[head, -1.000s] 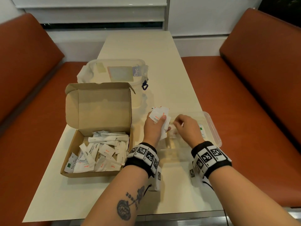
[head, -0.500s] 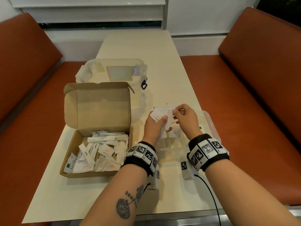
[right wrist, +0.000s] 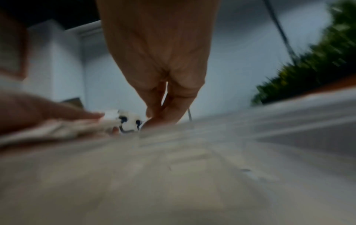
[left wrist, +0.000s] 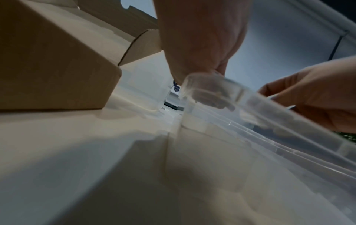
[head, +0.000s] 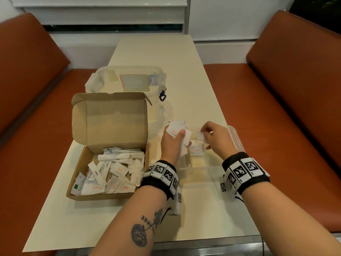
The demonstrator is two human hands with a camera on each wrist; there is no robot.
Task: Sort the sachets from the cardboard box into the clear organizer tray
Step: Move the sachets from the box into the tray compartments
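At a cream booth table point(head: 147, 52) between orange benches, the left hand point(head: 172, 143) at frame centre grips a fan of salt sachets point(head: 176, 129) over the clear organizer tray point(head: 237, 137); the right hand point(head: 215, 137) pinches one blurred sachet beside it. The cardboard box point(head: 108, 137) sits lower left.

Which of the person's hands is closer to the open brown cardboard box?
The left. The left hand, gripping a bunch of white salt sachets, hovers just beside the open brown cardboard box. The right hand is farther away, over the clear plastic organizer tray.
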